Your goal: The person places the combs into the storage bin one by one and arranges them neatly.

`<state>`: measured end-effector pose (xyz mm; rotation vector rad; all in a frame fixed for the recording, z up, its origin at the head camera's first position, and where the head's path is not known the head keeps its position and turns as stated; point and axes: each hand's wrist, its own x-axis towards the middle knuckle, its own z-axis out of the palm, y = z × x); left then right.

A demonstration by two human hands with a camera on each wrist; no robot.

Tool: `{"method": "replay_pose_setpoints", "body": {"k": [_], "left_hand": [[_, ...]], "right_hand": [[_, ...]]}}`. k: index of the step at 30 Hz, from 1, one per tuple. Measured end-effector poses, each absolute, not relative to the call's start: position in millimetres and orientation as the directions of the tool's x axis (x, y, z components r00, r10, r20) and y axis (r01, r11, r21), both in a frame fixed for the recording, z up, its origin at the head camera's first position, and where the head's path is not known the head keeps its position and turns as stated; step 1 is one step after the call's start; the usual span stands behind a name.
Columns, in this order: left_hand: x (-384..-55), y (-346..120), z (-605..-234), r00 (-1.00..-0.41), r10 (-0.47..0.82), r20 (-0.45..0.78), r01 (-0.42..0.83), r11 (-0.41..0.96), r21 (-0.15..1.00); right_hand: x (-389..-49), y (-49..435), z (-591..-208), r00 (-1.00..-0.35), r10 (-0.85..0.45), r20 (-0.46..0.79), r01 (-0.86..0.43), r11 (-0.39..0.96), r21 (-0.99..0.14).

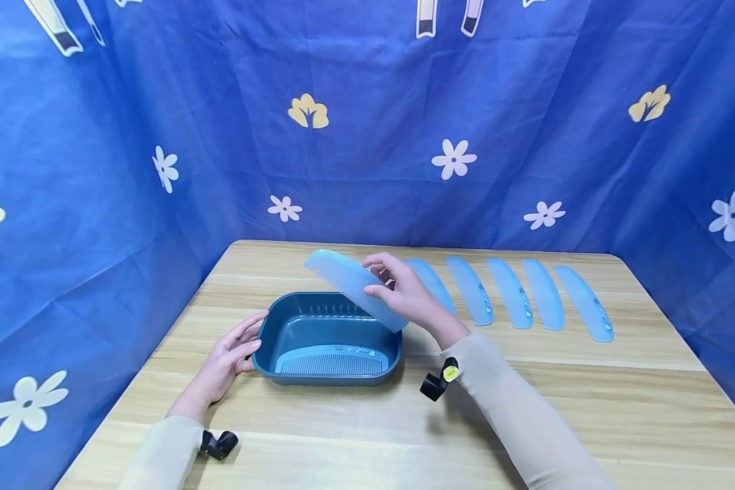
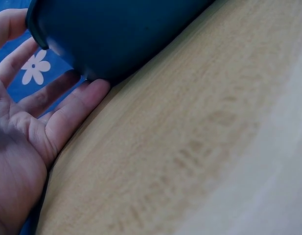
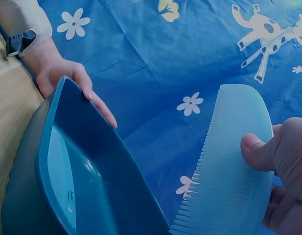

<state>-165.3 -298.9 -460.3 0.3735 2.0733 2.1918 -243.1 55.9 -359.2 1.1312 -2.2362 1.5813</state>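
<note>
A translucent light-blue comb [image 1: 352,279] is pinched between the thumb and fingers of my right hand [image 1: 407,296]. It slants over the back right rim of a dark teal basin [image 1: 266,350], teeth turned down toward the basin. Inside the basin, another blue comb [image 1: 331,361] lies along the front side. My left hand [image 1: 226,357] rests its fingertips on the outside of the basin's left end. In the left wrist view the fingers [image 2: 75,105] are spread, extended against the basin's outer wall [image 2: 116,39]. The right wrist view shows the held comb's [image 3: 229,161] fine teeth.
To the right of my right hand, several more blue combs [image 1: 544,296] lie in a spaced row on the wooden table [image 1: 318,435]. One of them [image 1: 431,282] is partly hidden behind the hand. A blue patterned cloth [image 1: 367,170] hangs behind and along both sides.
</note>
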Motion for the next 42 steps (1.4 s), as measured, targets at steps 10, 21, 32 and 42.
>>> {"method": "replay_pose_setpoints", "body": {"k": [10, 21, 32, 42], "left_hand": [[-165, -300, -460, -0.969, 0.227, 0.099, 0.091, -0.046, 0.995], [-164, -299, -459, -0.967, 0.227, 0.116, 0.104, -0.064, 0.992], [-165, -297, -459, -0.974, 0.201, 0.102, 0.093, -0.052, 0.994], [-164, -298, -461, -0.973, 0.208, 0.096, 0.087, -0.053, 0.995]], "right_hand": [[-253, 35, -365, -0.716, -0.515, 0.471, -0.638, 0.211, -0.741], [-259, 18, -384, -0.683, -0.598, 0.419, -0.651, 0.240, -0.720], [-262, 10, -397, -0.660, -0.687, 0.304, -0.654, 0.326, -0.682], [-259, 4, -405, -0.688, -0.712, 0.138, -0.631, 0.494, -0.598]]}}
